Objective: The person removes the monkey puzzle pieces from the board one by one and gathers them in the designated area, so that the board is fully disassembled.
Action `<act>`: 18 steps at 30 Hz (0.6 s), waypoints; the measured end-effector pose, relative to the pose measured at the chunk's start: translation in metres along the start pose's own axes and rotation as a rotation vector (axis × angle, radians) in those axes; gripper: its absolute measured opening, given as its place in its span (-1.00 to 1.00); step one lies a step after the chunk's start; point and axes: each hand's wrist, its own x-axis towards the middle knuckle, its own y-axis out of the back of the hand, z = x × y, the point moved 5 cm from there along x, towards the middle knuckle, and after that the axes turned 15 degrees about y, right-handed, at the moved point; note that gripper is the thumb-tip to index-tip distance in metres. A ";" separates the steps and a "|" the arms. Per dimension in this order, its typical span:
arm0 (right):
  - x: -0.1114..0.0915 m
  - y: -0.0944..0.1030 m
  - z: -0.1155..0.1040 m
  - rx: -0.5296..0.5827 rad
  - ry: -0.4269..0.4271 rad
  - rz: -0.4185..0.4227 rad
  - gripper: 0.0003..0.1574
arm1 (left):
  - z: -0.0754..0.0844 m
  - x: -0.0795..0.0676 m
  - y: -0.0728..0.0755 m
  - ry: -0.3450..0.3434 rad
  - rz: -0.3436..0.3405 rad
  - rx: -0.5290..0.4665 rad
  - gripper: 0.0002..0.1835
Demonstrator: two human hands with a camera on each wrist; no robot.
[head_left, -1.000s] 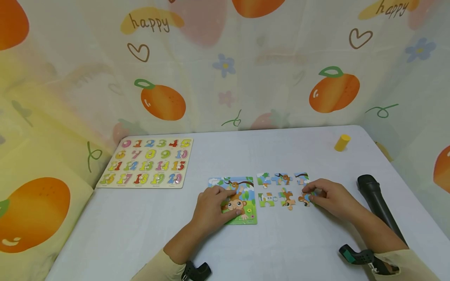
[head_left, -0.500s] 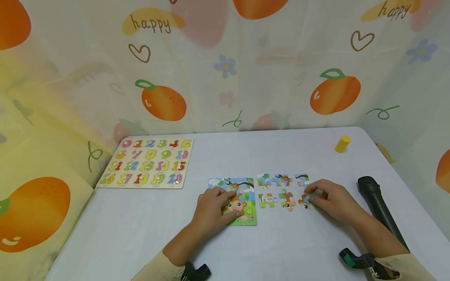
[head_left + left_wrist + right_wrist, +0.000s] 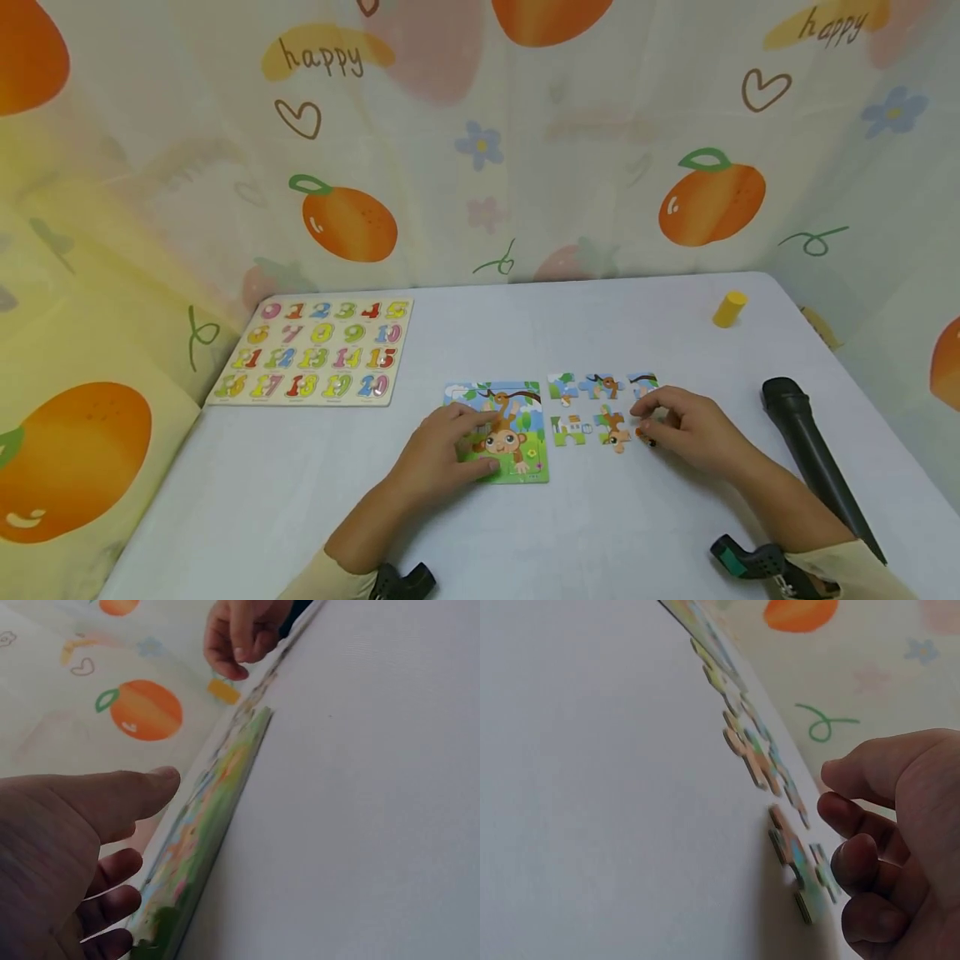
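A square jigsaw board (image 3: pixel 531 437) with a monkey picture lies on the white table. My left hand (image 3: pixel 438 450) hovers over its left side, fingers spread and loosely bent around nothing; in the left wrist view the thumb is apart from the board. To the right, loose jigsaw pieces lie in two rows, among them a monkey-face piece (image 3: pixel 615 429) and a house piece (image 3: pixel 568 430). My right hand (image 3: pixel 693 429) is over the row's right end, partly hiding the last piece (image 3: pixel 643 437). In the right wrist view its fingers (image 3: pixel 855 859) are loosely curled, with nothing between them.
A number board (image 3: pixel 311 350) with figures from 0 to 20 lies at the back left. A yellow cylinder (image 3: pixel 730 308) stands near the back right corner. A black microphone (image 3: pixel 817 458) lies beside my right forearm. A fruit-patterned cloth (image 3: pixel 570 167) hangs behind the table.
My left hand has lifted and drawn left off the board, uncovering more of the picture. My right hand has shifted slightly left, now covering more of the lower right piece.
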 end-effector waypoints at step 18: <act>0.043 -0.039 -0.047 0.160 0.175 -0.110 -0.82 | -0.054 -0.011 0.029 0.027 0.045 0.120 -0.17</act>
